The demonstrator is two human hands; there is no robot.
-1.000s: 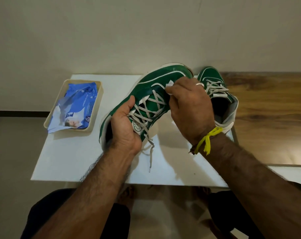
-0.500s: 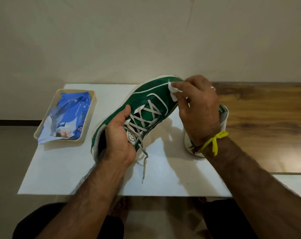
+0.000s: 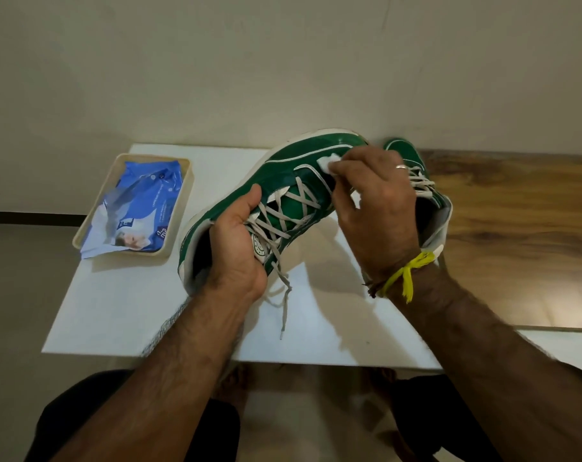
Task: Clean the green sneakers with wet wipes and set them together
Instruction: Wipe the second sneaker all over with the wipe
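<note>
My left hand (image 3: 239,248) grips the sneaker (image 3: 283,181) at its collar, holding it tilted above the counter (image 3: 123,305), toe toward one o'clock. My right hand (image 3: 379,208) pinches a wipe (image 3: 328,161) against the toe side. The second sneaker (image 3: 429,195) stands on the counter at three o'clock, behind that hand. The wipes pack (image 3: 139,205) lies in the tray (image 3: 183,208) at nine o'clock.

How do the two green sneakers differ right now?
The held green lace-up sneaker is lifted and tilted, gripped by the left hand; the other green sneaker rests behind the right hand. A white wet wipe touches only the held one. Both have pale laces.
</note>
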